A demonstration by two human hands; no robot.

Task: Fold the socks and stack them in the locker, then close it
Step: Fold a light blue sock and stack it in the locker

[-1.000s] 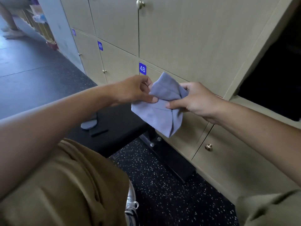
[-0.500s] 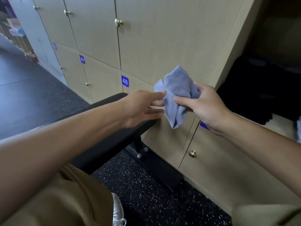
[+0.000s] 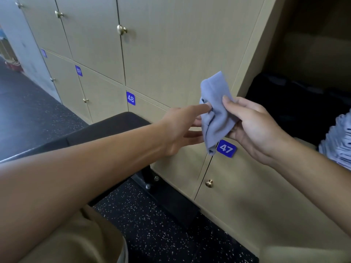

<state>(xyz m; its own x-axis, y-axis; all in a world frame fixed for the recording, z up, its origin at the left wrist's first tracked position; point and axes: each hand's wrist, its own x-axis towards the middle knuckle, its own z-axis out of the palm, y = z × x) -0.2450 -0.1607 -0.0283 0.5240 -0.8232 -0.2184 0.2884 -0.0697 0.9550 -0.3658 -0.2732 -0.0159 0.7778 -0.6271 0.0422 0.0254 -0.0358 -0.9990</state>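
Up in the air, a pale blue sock (image 3: 215,112) hangs in front of a wall of tan lockers, its long axis running nearly straight up and down. Its upper end rises to a soft rounded point, and its lower tip dangles just beside the blue number plate "47" (image 3: 226,148), overlapping the plate's left corner. The sock looks bunched and creased, folded over on itself, with a dark seam line showing along its left side.

The right hand (image 3: 252,128) holds the sock just above that plate, thumb pressed on the front of the cloth and the other fingers curled behind it. The left hand (image 3: 182,128) reaches in from the plate's left, fingers stretched out almost straight and spread, the top fingertip touching the sock's left edge without gripping it.

To the right of the plate, an open locker (image 3: 303,76) is dark inside, with striped cloth (image 3: 338,141) at its edge. A black bench (image 3: 106,128) stands to the plate's left.
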